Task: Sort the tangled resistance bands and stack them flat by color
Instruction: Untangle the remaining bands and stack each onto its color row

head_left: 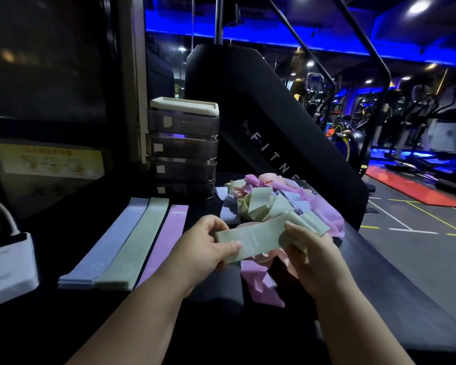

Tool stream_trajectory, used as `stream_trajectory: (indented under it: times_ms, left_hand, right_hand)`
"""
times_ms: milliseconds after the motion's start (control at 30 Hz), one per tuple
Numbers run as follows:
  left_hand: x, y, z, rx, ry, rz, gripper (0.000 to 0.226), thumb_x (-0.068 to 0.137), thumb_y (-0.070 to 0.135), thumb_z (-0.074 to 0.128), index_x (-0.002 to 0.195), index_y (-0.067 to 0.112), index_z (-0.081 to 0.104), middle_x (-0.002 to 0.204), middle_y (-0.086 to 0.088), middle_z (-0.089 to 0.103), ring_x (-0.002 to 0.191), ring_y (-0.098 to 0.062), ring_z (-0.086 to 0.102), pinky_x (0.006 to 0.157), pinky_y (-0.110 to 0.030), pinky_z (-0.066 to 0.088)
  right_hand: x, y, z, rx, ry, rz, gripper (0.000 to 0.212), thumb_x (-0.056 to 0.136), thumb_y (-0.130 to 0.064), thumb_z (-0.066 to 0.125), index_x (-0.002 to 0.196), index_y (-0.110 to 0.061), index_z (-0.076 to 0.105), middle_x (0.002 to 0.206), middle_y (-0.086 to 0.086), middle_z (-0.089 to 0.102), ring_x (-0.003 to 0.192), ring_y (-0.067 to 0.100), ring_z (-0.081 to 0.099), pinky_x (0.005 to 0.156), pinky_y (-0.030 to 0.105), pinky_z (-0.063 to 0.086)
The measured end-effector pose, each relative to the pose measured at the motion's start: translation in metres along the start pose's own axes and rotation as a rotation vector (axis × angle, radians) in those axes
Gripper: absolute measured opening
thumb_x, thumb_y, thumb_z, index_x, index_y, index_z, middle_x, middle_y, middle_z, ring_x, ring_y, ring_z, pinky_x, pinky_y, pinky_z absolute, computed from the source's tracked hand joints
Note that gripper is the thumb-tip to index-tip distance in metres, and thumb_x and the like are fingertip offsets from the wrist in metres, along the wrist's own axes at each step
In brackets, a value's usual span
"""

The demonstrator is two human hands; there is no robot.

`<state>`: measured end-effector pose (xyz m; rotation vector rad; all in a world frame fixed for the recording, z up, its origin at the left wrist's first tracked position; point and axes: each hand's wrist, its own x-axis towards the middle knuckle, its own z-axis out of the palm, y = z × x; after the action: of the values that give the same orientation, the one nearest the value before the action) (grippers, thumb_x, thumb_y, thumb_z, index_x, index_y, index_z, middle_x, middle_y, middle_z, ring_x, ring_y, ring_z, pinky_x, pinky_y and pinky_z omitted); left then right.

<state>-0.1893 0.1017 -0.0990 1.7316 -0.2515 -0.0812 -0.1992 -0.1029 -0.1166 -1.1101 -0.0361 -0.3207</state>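
Observation:
A pale green band (pixel 256 239) is stretched flat between my hands above the dark table. My left hand (pixel 208 246) pinches its left end with the thumb on top. Its right part is gripped by my right hand (pixel 311 256). Behind lies a tangled pile of bands (pixel 269 201) in green, blue, lilac and pink. A pink band (pixel 261 280) trails from the pile under my hands. To the left, three flat stacks lie side by side: a blue stack (pixel 108 243), a green stack (pixel 137 241) and a lilac stack (pixel 166 238).
A stack of dark translucent boxes (pixel 183 148) with a cream lid stands behind the flat stacks. A white box (pixel 8 267) sits at the left edge. A black slanted machine panel (pixel 274 133) rises behind the pile. The table's right edge (pixel 406 280) drops to the gym floor.

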Motion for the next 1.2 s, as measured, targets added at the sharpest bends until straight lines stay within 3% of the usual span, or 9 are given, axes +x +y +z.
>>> stream_trajectory:
  times_ms: [133,200,367,600,700,800,900,1067,1200]
  left_hand:
    - [-0.009,-0.002,-0.026,0.032,0.016,-0.015,0.032,0.086,0.012,0.071,0.114,0.022,0.058,0.084,-0.003,0.065,0.069,-0.013,0.061,0.059,-0.022,0.052]
    - [-0.013,-0.005,-0.042,0.057,0.039,-0.021,0.023,0.087,0.010,0.070,0.108,0.019,0.065,0.080,0.000,0.065,0.068,-0.013,0.060,0.057,-0.021,0.051]
    - [-0.024,-0.015,-0.072,0.165,0.095,-0.026,0.015,0.088,0.013,0.069,0.099,0.023,0.067,0.059,0.014,0.060,0.054,-0.002,0.058,0.053,-0.017,0.048]
    - [-0.036,-0.027,-0.119,0.273,0.184,-0.058,0.015,0.086,0.021,0.072,0.099,0.026,0.067,0.073,0.006,0.070,0.057,-0.006,0.062,0.055,-0.019,0.046]
    - [-0.040,-0.032,-0.137,0.279,0.204,-0.075,0.012,0.085,0.023,0.072,0.095,0.021,0.065,0.073,0.000,0.072,0.056,-0.005,0.062,0.055,-0.020,0.044]
    - [-0.046,-0.035,-0.153,0.320,0.234,-0.080,0.012,0.085,0.028,0.071,0.084,0.018,0.065,0.071,-0.001,0.072,0.061,-0.012,0.064,0.065,-0.030,0.048]
    - [-0.052,-0.038,-0.165,0.303,0.229,-0.107,0.013,0.085,0.027,0.070,0.079,0.017,0.065,0.071,0.002,0.072,0.064,-0.011,0.066,0.067,-0.030,0.049]
    - [-0.059,-0.044,-0.176,0.343,0.230,-0.136,0.013,0.084,0.028,0.069,0.077,0.017,0.069,0.074,0.004,0.072,0.070,-0.009,0.067,0.072,-0.025,0.051]
    - [-0.063,-0.044,-0.181,0.370,0.223,-0.148,0.010,0.083,0.028,0.068,0.076,0.021,0.071,0.074,0.010,0.072,0.070,-0.002,0.066,0.066,-0.016,0.047]
  right_hand:
    - [0.003,0.006,0.022,0.138,0.074,0.137,0.037,0.092,-0.028,0.059,0.120,-0.005,0.063,0.107,0.014,0.071,0.089,0.022,0.070,0.069,0.031,0.058]
    - [0.006,0.006,0.038,0.235,0.138,0.239,0.041,0.094,-0.039,0.055,0.117,-0.005,0.064,0.104,0.013,0.073,0.086,0.026,0.071,0.072,0.036,0.058]
    - [0.034,0.016,0.063,0.184,0.305,0.214,0.025,0.101,-0.015,0.044,0.104,0.002,0.062,0.066,0.011,0.069,0.055,0.020,0.067,0.052,0.031,0.056]
    - [0.073,0.028,0.115,0.017,0.369,0.126,0.023,0.081,-0.005,0.046,0.092,0.002,0.065,0.073,0.018,0.068,0.077,0.037,0.071,0.074,0.047,0.058]
    - [0.081,0.029,0.134,-0.129,0.365,0.114,0.019,0.085,0.003,0.042,0.073,-0.009,0.048,0.060,0.009,0.051,0.055,0.019,0.056,0.056,0.027,0.041]
    - [0.098,0.042,0.148,-0.232,0.312,0.086,0.026,0.078,0.010,0.040,0.066,-0.013,0.038,0.057,0.008,0.034,0.044,0.017,0.034,0.048,0.024,0.026]
    - [0.111,0.057,0.165,-0.323,0.240,0.084,0.029,0.083,0.011,0.045,0.063,-0.010,0.043,0.050,0.004,0.036,0.041,0.015,0.033,0.046,0.021,0.025]
    - [0.135,0.090,0.193,-0.470,0.108,0.102,0.031,0.091,0.004,0.050,0.062,-0.009,0.051,0.058,0.009,0.045,0.049,0.017,0.040,0.046,0.023,0.030]
    - [0.152,0.115,0.212,-0.538,0.103,0.088,0.007,0.082,-0.004,0.064,0.087,-0.009,0.066,0.084,0.013,0.069,0.068,0.022,0.064,0.050,0.025,0.046]
